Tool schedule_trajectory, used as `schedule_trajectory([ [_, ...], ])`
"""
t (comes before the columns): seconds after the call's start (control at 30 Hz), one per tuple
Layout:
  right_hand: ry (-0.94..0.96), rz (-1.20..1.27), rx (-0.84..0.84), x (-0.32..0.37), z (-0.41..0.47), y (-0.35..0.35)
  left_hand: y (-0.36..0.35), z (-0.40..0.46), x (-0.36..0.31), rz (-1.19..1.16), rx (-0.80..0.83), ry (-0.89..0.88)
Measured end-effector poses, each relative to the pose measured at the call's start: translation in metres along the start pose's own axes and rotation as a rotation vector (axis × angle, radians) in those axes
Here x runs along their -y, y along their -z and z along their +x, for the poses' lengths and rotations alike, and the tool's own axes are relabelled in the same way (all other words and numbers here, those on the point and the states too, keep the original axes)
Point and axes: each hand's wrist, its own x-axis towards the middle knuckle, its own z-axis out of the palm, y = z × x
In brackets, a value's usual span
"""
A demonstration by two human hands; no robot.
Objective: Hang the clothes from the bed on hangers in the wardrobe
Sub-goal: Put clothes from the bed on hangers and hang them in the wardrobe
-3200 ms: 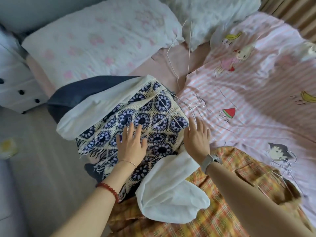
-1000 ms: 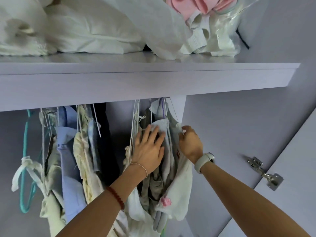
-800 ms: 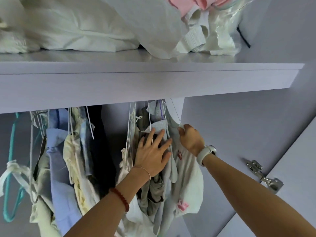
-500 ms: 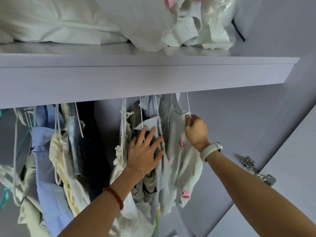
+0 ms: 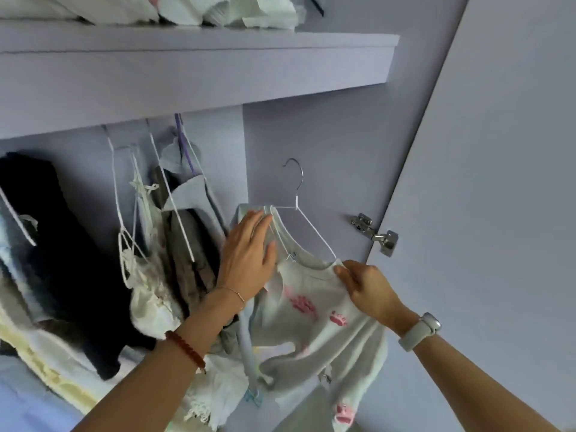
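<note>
The person is facing into the lilac wardrobe [image 5: 327,145], holding a white wire hanger [image 5: 307,224] with a pale top with pink prints [image 5: 314,310] on it. The hanger's hook is sitting free in the air, below the shelf [image 5: 199,73] and not on any rail. The right hand [image 5: 366,289] is pinching the top's shoulder at the hanger's right end. The left hand [image 5: 247,257] is lying flat with straight fingers against the top's left shoulder, next to the hanging clothes [image 5: 168,244]. Folded bedding is sitting on the shelf. A metal door hinge [image 5: 374,233] is showing to the right.
</note>
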Motion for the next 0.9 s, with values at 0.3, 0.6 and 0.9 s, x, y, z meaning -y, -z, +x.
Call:
schedule_trajectory([
  [0.3,-0.249,-0.244,-0.028,-0.049,-0.199,0.075,-0.107,-0.037,-0.088,-0.330,0.432,-0.238],
  [0.6,-0.741,-0.415,-0.093,-0.061,-0.381,0.138,-0.133,-0.116,-0.270,-0.710,0.500,-0.458],
  [0.9,-0.994,-0.056,-0.502,-0.059,-0.490,0.187,-0.098,-0.129,-0.474,-0.735,0.352,-0.863],
])
